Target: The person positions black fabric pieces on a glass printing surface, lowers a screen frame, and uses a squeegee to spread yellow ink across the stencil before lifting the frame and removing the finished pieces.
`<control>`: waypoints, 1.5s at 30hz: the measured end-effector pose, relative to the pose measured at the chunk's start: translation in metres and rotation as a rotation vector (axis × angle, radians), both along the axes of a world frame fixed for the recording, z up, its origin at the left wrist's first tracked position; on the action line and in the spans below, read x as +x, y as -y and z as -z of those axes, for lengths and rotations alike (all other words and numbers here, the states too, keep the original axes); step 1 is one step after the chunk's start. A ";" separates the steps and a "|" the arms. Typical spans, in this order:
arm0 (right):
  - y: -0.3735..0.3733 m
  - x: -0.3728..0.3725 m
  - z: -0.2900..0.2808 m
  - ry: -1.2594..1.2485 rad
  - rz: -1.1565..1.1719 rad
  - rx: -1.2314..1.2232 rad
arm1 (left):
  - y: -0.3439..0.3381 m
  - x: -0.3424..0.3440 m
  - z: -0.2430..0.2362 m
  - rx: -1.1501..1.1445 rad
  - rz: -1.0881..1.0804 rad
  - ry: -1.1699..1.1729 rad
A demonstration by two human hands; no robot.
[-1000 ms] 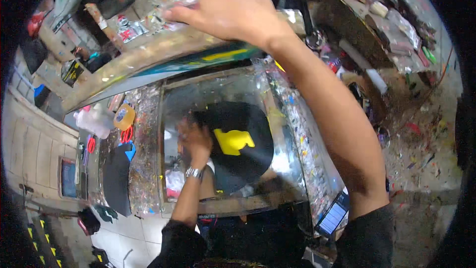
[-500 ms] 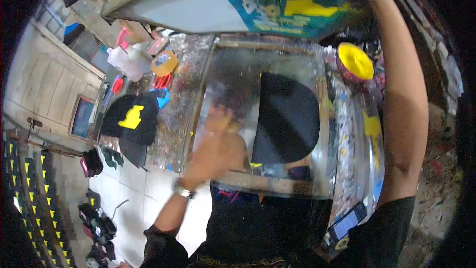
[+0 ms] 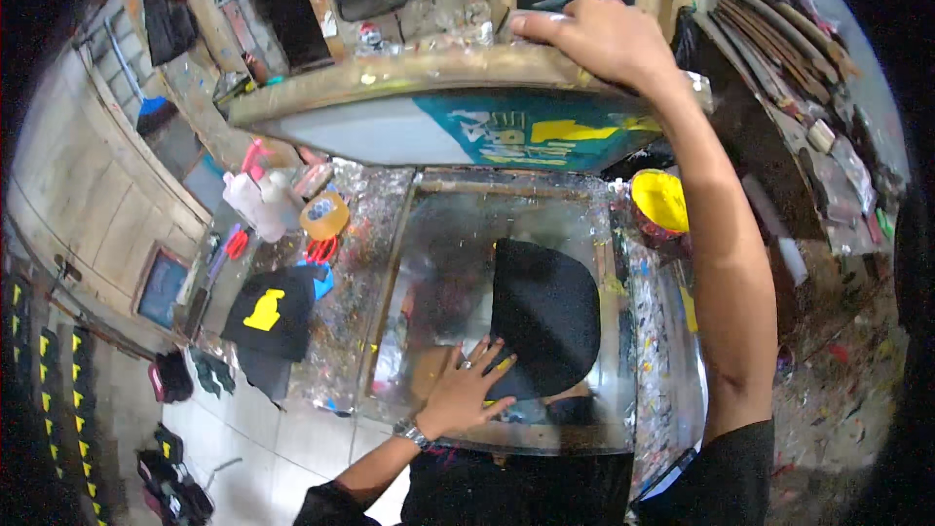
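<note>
Fingers [image 3: 467, 361] spread wide, left hand [image 3: 462, 394] touching the edge of one black panel [image 3: 547, 321] around 5 o'clock; right hand [image 3: 612, 39] grips one tilted screen frame [image 3: 443, 76] up at 12, one yellow-filled tub [image 3: 659, 201] near 3.

I can read no word for certain over my feed. Pale block lettering [image 3: 494, 136] stands on the teal part of the tilted screen [image 3: 370, 127], slanted and smeared, beside a yellow patch [image 3: 575, 130]. The roll of tape [image 3: 336, 222] shows small marks at its core, too fine for me to read.
</note>
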State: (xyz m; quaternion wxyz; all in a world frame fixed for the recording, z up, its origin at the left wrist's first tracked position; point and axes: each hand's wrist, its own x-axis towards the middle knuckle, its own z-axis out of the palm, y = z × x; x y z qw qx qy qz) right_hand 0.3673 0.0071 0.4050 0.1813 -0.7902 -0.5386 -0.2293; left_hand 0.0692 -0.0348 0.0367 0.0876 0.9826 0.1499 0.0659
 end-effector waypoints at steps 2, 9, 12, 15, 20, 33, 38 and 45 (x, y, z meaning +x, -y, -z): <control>0.006 -0.009 0.008 0.009 -0.024 -0.001 | 0.003 -0.002 -0.003 0.005 -0.008 0.001; 0.072 -0.067 0.084 0.113 -0.124 0.198 | -0.009 -0.006 -0.047 -0.356 -0.213 0.726; 0.107 -0.091 0.172 0.207 -0.264 0.289 | -0.004 -0.018 -0.069 -1.073 -0.593 1.213; 0.142 -0.100 0.237 0.019 -0.241 -0.069 | 0.005 -0.035 -0.032 -1.416 -0.780 1.006; 0.134 -0.091 0.284 -0.376 -0.301 -0.488 | -0.003 -0.071 0.029 -1.364 -0.813 0.712; 0.060 -0.027 0.321 -0.152 -0.256 -0.331 | 0.018 -0.079 -0.030 -0.715 -0.712 0.371; 0.071 -0.013 0.293 -0.394 -0.518 -0.691 | -0.025 -0.081 -0.025 0.069 -0.436 0.188; 0.005 0.036 0.309 -0.194 -0.208 -0.365 | -0.057 -0.077 0.007 0.181 -0.272 0.109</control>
